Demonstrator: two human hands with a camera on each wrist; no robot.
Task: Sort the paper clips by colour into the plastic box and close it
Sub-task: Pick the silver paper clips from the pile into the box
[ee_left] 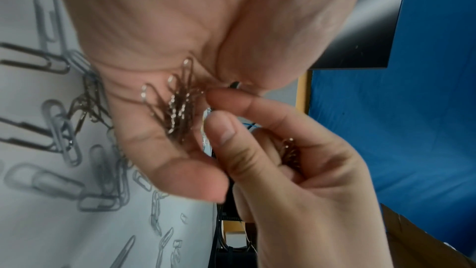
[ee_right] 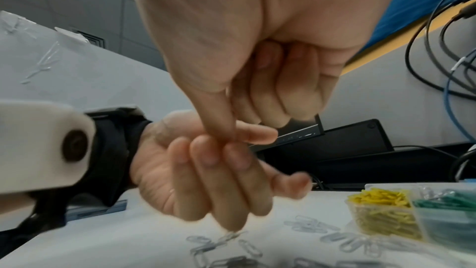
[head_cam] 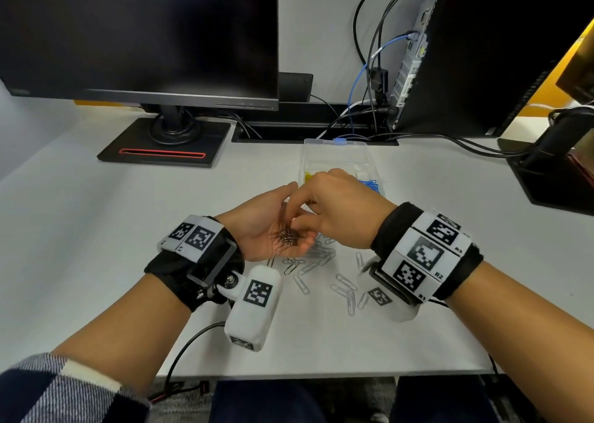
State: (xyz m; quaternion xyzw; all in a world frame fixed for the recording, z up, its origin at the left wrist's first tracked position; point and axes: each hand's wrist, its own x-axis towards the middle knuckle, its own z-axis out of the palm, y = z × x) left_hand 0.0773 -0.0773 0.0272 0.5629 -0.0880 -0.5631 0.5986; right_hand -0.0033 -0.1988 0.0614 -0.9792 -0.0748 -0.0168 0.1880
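My left hand (head_cam: 273, 229) is turned palm up just above the table, its fingers curled up around a bunch of bare metal paper clips (head_cam: 287, 236) (ee_left: 175, 107). My right hand (head_cam: 299, 221) reaches over it, and its thumb and forefinger (ee_left: 226, 107) pinch at the bunch. More metal clips (ee_left: 291, 153) sit inside its curled fingers. Behind the hands stands the clear plastic box (head_cam: 336, 152), lid open, with yellow clips (ee_right: 381, 209), green clips (ee_right: 448, 211) and blue clips (head_cam: 373, 185) in separate compartments.
Several white paper clips (head_cam: 321, 262) lie loose on the table under and in front of the hands. A monitor stand (head_cam: 164, 143) is at the back left. A computer case with cables (head_cam: 414, 69) stands behind the box, and a black stand (head_cam: 553, 172) at the right.
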